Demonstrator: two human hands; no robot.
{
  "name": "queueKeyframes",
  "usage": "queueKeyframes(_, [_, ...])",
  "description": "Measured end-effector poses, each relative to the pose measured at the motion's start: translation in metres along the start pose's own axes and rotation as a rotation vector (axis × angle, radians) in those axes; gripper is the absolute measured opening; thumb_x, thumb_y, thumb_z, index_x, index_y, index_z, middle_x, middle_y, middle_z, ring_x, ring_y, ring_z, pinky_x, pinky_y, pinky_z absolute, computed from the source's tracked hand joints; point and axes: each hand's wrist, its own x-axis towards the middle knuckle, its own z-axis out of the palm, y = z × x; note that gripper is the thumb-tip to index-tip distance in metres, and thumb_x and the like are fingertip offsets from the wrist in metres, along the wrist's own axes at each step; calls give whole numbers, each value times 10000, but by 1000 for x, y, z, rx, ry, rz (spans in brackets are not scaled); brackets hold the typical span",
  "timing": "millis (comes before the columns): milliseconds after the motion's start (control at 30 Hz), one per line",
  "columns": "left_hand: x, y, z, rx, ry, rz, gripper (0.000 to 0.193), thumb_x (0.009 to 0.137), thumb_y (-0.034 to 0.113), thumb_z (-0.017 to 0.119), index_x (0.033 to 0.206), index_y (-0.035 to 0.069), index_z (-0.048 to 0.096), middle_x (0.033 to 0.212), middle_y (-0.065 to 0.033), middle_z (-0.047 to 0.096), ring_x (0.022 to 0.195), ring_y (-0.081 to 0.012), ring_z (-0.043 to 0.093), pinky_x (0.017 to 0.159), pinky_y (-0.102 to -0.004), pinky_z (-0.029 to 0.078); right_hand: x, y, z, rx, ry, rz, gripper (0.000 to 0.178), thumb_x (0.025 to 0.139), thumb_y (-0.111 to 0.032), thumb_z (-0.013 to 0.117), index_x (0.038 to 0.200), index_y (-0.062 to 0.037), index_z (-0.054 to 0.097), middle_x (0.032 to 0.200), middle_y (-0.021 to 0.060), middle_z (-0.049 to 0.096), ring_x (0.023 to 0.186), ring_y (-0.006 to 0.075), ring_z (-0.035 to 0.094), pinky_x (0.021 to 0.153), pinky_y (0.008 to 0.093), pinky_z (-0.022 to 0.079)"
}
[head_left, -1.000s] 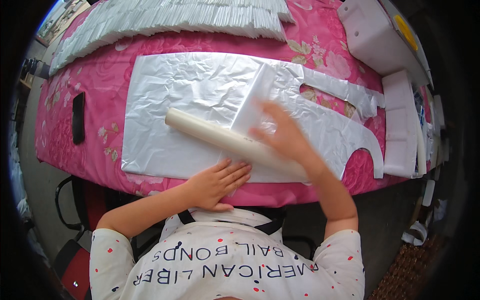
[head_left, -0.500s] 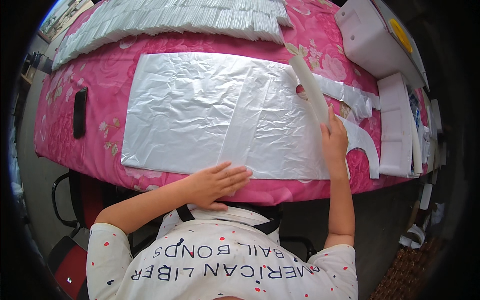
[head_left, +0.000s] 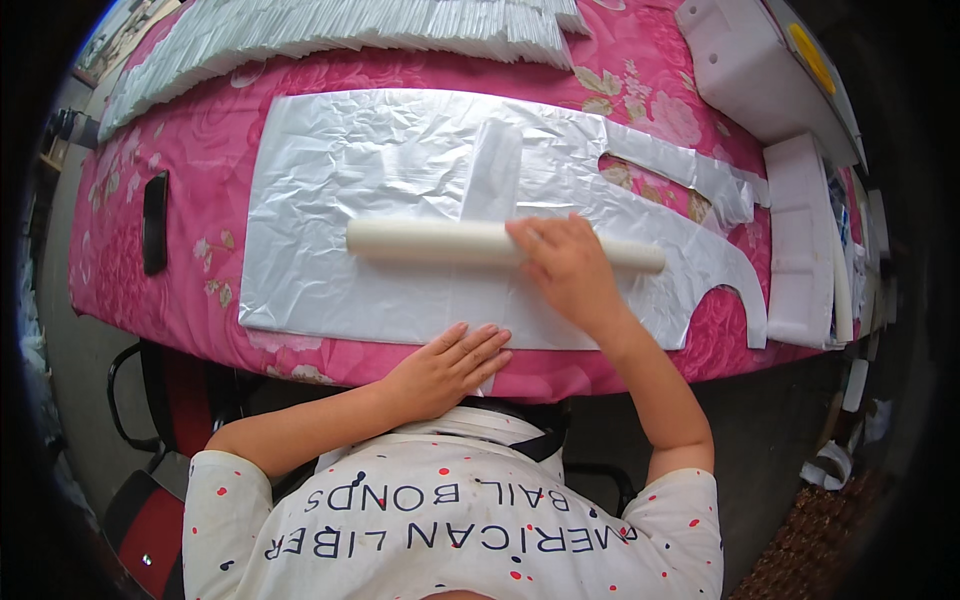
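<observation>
A large silvery-white plastic bag lies flat on the table, its two handle loops toward the right. Across its middle runs a narrow translucent strip, partly covered by a long cream-white tube. My right hand, a little blurred, grips the tube right of its middle, and the tube lies nearly level from left to right over the bag. At the bag's near edge my left hand rests flat, fingers stretched over the near end of the strip.
Rows of folded white plastic bags line the far side of the pink floral tablecloth. A black oblong object lies at left. White foam boxes stand at right, near a yellow ring. Red-and-black chairs are below left.
My right hand has brought the tube leftward from the bag's right part to its middle, turning it from steep to nearly level. My left hand stays at the near edge.
</observation>
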Motion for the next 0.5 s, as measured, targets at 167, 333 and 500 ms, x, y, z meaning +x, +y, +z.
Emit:
queueKeyframes(167, [-1, -2, -4, -87, -11, 33, 613, 816, 283, 515, 1365, 69, 346, 1468, -109, 242, 1349, -244, 246, 1084, -403, 194, 59, 52, 7, -56, 115, 7, 482, 731, -37, 618, 1203, -96, 536, 1067, 88, 597, 959, 297, 530, 876, 389, 394])
queueKeyframes(333, [-3, -15, -15, -173, 88, 118, 578, 771, 272, 593, 1289, 73, 433, 1422, -143, 312, 1303, -249, 325, 1060, -395, 274, 77, 67, 8, -160, 213, 43, 428, 727, -26, 602, 1150, -85, 575, 1187, 113, 549, 1087, 307, 493, 959, 405, 366])
queueKeyframes(500, [-20, -28, -9, -194, 192, 204, 446, 782, 230, 600, 1179, 41, 522, 1285, -124, 472, 1164, -237, 475, 992, -360, 391, 32, 26, 10, 95, 14, -158, 468, 664, 47, 561, 1120, -57, 579, 1211, 150, 527, 1157, 322, 461, 988, 406, 368])
